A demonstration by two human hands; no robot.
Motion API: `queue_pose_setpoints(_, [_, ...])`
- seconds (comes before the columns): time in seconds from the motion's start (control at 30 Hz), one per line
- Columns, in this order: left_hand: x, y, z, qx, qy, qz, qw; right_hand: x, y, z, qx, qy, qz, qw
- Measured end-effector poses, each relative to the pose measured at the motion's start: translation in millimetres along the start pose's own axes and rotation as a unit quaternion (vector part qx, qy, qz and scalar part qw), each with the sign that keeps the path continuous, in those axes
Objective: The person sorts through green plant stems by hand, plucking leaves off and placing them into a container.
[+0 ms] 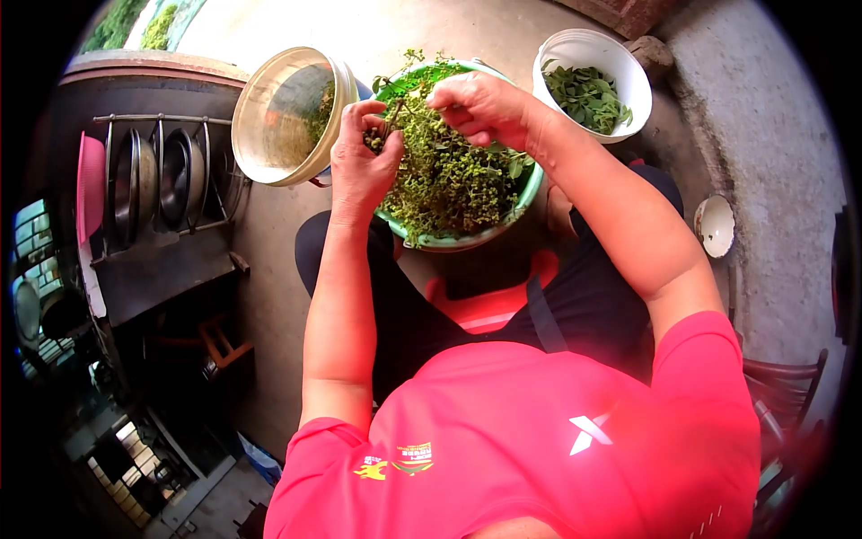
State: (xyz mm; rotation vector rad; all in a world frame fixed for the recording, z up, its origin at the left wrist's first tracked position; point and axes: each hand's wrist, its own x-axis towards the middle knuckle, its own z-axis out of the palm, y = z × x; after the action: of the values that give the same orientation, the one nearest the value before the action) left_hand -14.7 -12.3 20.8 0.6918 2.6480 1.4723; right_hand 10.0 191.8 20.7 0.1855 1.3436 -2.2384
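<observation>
My left hand [364, 166] is closed on a berry sprig [393, 117] with a dark stem, at the left rim of a green tub. To its right, above the same tub, my right hand [480, 108] has its fingertips pinched together; what lies between them is too small to make out. Below both hands the green tub [532, 199] is heaped with sprigs of small green berries [449, 184], with some leaves among them.
A pale bucket [251, 135] tilts at the left with some greenery inside. At the right, a white bucket [639, 85] holds loose green leaves [588, 99]. A small white bowl [716, 225] lies near the wall. Pans [135, 184] stand in a rack on the left.
</observation>
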Motion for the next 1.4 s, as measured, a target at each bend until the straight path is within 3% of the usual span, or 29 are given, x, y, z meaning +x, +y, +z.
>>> queue_pose_setpoints(0.1, [1,-7,-5,-0.102,-0.004,-0.041,0.994,-5,-15,-19,-0.017,0.091,-0.067,0.993])
queue_pose_setpoints(0.13, [1,-3,-7,-0.112,0.001,-0.07,0.991,-9,-21,-21,-0.1,0.119,-0.09,0.984])
queue_pose_setpoints(0.23, [3,-4,-14,-0.163,-0.004,-0.106,0.981,-9,-22,-23,-0.157,0.152,-0.116,0.969])
queue_pose_setpoints(0.3, [4,-8,-16,-0.304,-0.016,-0.147,0.941,-4,-16,-24,-0.159,0.155,-0.113,0.968])
queue_pose_setpoints(0.37, [5,-5,-19,-0.332,-0.027,-0.162,0.929,-1,-13,-24,-0.166,0.11,-0.115,0.973])
queue_pose_setpoints(0.5, [11,-20,-38,-0.589,-0.03,-0.181,0.787,-1,-12,-12,-0.189,0.129,-0.11,0.967])
queue_pose_setpoints(0.57, [13,-30,-44,-0.632,-0.03,-0.146,0.761,3,-6,-11,-0.191,0.119,-0.103,0.969])
queue_pose_setpoints(0.6, [12,-13,-40,-0.606,0.03,-0.166,0.777,8,0,-10,-0.233,0.097,-0.101,0.962])
queue_pose_setpoints(0.63, [12,-15,-40,-0.606,0.03,-0.168,0.777,12,6,-9,-0.274,0.075,-0.1,0.953])
queue_pose_setpoints(0.7, [14,-18,-40,-0.654,0.009,-0.156,0.741,11,14,3,-0.379,0.029,-0.086,0.921])
queue_pose_setpoints(0.77, [15,-18,-40,-0.671,-0.01,-0.145,0.727,14,34,15,-0.492,0.001,-0.147,0.858])
queue_pose_setpoints(0.83, [16,-15,-38,-0.693,0.004,-0.153,0.705,15,44,30,-0.52,-0.024,-0.109,0.847])
queue_pose_setpoints(0.97, [15,-21,-38,-0.711,-0.022,-0.138,0.689,38,70,43,-0.42,0.022,-0.142,0.896])
queue_pose_setpoints(1.13, [13,-34,-51,-0.739,-0.002,-0.123,0.662,31,38,29,-0.386,0.04,-0.131,0.912])
queue_pose_setpoints(1.2, [14,-34,-53,-0.722,0.019,-0.119,0.682,25,22,23,-0.41,0.077,-0.166,0.893])
queue_pose_setpoints(1.27, [11,-25,-53,-0.667,0.024,-0.126,0.734,20,10,16,-0.358,0.062,-0.175,0.915])
queue_pose_setpoints(1.4, [7,-14,-40,-0.528,-0.032,-0.251,0.811,15,-2,1,-0.359,0.054,-0.189,0.912])
